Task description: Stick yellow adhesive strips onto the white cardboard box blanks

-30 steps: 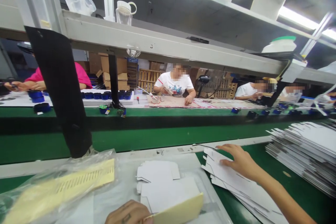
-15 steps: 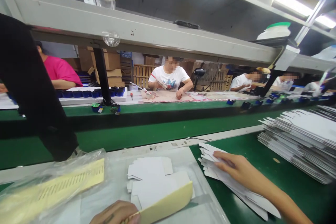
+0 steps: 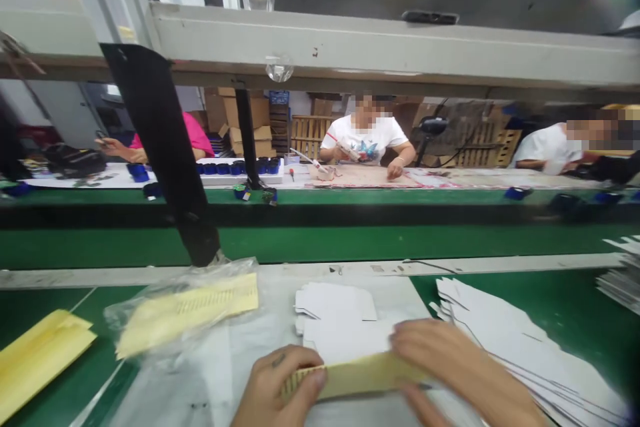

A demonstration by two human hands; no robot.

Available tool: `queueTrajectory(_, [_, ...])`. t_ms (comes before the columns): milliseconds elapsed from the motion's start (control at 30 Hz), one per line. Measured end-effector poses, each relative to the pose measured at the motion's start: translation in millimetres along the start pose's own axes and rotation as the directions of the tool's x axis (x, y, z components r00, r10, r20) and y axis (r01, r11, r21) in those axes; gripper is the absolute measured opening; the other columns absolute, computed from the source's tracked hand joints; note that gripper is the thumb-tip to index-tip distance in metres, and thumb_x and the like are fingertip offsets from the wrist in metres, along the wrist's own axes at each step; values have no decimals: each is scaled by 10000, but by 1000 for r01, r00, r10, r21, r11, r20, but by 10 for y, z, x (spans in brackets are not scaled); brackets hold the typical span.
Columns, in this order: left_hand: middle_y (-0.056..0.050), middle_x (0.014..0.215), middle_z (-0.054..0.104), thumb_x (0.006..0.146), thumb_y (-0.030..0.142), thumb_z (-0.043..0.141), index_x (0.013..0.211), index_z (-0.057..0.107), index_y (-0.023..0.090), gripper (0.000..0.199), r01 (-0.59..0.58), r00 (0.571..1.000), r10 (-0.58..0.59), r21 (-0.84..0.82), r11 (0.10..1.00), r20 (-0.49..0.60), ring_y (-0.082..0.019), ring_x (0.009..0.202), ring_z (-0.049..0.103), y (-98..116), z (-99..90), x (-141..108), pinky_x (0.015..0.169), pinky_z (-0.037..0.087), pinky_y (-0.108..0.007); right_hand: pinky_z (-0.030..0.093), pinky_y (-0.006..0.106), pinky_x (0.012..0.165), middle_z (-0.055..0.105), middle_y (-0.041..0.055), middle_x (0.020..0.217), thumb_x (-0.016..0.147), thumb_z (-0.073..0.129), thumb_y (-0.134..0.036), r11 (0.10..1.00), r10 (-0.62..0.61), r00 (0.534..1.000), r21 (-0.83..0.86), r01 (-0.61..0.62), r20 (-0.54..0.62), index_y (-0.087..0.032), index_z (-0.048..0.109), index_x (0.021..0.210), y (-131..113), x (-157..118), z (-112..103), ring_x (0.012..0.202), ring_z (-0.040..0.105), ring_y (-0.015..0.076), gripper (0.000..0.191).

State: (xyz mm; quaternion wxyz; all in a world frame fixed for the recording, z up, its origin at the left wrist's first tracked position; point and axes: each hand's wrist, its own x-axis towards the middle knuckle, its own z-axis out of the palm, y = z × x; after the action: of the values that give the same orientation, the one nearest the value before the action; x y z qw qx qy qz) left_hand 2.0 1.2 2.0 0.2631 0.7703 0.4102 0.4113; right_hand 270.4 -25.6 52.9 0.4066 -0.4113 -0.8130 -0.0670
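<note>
A yellow paper strip (image 3: 357,377) with dark printed lines lies across the front of a flat white carton blank (image 3: 340,310). My left hand (image 3: 285,383) pinches the strip's left end between thumb and fingers. At its right end is my right hand (image 3: 440,363), somewhat blurred, fingers over the top edge and thumb below. Under the strip, the carton blank rests on a pale sheet (image 3: 270,333) on the bench. More flat white carton blanks (image 3: 525,347) lie fanned out right beside my right hand.
A clear bag with yellow printed sheets (image 3: 200,313) lies left, and folded yellow paper (image 3: 43,360) farther left. A black post (image 3: 160,153) rises behind the bag. Beyond runs a green conveyor (image 3: 310,240) with blue parts (image 3: 517,193); a co-worker (image 3: 370,137) sits opposite. More blanks (image 3: 623,277) are stacked far right.
My right hand has left the pile of carton blanks and come to the yellow strip's right end. The strip now lies more level. The view has swung left.
</note>
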Motion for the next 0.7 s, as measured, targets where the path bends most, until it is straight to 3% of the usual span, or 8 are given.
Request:
queueTrajectory(33, [75,781,723,908,316,612,879,668,266,81,61,998,-60,-50,997,8,-101,734,689,9,-5,1,710,515,-129,577,359,829,780,26,981,789,702,-174,991,-125,989,67,120,79,-305,643,1167,-166,136,156,861,733,244,404])
queueTrajectory(67, [55,776,720,911,352,598,884,663,249,125,115,993,-113,-100,988,21,-119,735,687,13,-13,4,702,522,-150,576,353,763,778,38,928,809,647,-143,978,-182,980,116,171,85,-270,647,1132,-295,255,312,807,725,231,347])
queueTrajectory(133, [8,788,725,918,410,567,895,668,215,221,193,981,-192,-168,967,21,-160,747,685,10,-26,8,701,540,-203,550,333,664,755,44,816,869,522,-92,971,-187,977,169,169,99,-223,653,1044,-431,411,583,711,697,200,255])
queueTrajectory(233, [-37,824,741,895,467,579,889,724,203,301,279,951,-296,-160,947,-88,-211,789,680,-9,-21,-7,739,556,-275,517,280,598,734,23,781,914,462,-64,964,-144,987,235,124,70,-207,650,977,-410,442,806,658,672,160,245])
queueTrajectory(333, [-40,812,740,853,502,602,871,760,234,311,355,921,-368,-116,928,-126,-231,796,668,-5,8,-39,800,550,-324,526,256,595,740,20,834,910,516,-74,953,-133,991,275,123,17,-206,637,993,-330,371,826,689,680,151,197])
queueTrajectory(500, [-39,843,731,845,524,526,884,761,283,339,443,894,-446,-63,894,-48,-262,868,638,64,-2,-53,888,498,-404,558,292,618,726,38,794,875,553,-51,956,-183,979,214,198,-88,-184,619,961,-346,333,763,649,664,153,172])
queueTrajectory(633, [-33,838,728,831,529,516,880,762,293,345,471,881,-473,-57,880,-25,-256,849,623,108,-29,-45,864,489,-395,593,341,756,746,63,865,857,585,-36,955,-282,953,65,290,-107,-183,633,973,-361,294,775,745,712,181,193])
queueTrajectory(700, [-18,828,728,829,518,521,875,762,306,324,471,880,-474,-64,880,-31,-248,851,618,127,-33,-42,862,484,-377,598,344,753,748,73,894,858,594,-42,959,-268,955,58,277,-129,-190,636,970,-350,250,796,769,718,194,191])
